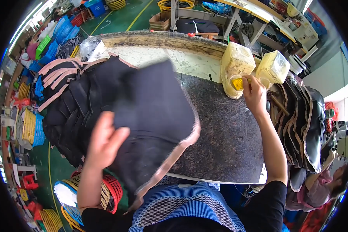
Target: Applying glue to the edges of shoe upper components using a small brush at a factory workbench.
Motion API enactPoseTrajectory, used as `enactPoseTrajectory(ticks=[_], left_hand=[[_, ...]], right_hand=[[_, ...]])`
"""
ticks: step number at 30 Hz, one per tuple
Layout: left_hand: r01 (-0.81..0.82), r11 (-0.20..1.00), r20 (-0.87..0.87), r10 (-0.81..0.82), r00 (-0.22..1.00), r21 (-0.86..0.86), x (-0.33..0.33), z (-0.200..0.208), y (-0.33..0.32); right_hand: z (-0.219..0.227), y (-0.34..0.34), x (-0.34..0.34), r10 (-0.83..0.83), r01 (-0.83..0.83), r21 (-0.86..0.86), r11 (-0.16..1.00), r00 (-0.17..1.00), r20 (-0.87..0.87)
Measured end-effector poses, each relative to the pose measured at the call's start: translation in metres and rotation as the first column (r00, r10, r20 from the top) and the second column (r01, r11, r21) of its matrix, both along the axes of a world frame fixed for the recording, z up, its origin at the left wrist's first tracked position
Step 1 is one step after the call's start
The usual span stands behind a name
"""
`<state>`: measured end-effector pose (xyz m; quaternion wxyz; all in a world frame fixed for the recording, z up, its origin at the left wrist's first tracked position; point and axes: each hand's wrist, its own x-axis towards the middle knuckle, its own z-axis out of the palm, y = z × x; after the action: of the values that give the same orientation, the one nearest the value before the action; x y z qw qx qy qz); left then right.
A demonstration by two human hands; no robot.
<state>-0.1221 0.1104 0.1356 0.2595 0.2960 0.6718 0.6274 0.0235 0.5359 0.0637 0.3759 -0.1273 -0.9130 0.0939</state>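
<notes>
In front of me a black leather-like panel [158,104] with a pale pink strip along its edge hangs over the near side of the dark work board [220,135]; its upper part is blurred. My left hand [106,143], also smeared, is over the panel's left side with thumb and fingers apart. To the right, my right hand [253,92] pinches a yellow brush [238,84] at the round mouth of a glue-crusted, cream plastic jug [236,58]. The brush's lower end is hidden inside the mouth. A second similar jug [273,66] stands beside it.
Overlapping black panels [71,100] lie at left, and more hang in a stack [297,116] at right. Past the board runs a worn wooden rim [162,38]. Baskets, including a red one [113,191], stand by my left arm. Another person [317,187] is at lower right.
</notes>
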Motion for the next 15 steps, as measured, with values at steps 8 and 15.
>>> enactPoseTrajectory(ticks=[8, 15], left_hand=[[-0.114, 0.924, -0.645, -0.163, 0.747, -0.366, 0.014, -0.116, 0.015], [-0.126, 0.896, -0.747, -0.269, 0.609, -0.425, 0.018, -0.116, 0.013]], right_hand=[[-0.036, 0.089, 0.082, -0.017, -0.194, -0.979, -0.058, 0.981, -0.194], [0.023, -0.091, -0.025, 0.503, -0.099, -0.976, 0.195, 0.864, 0.013]])
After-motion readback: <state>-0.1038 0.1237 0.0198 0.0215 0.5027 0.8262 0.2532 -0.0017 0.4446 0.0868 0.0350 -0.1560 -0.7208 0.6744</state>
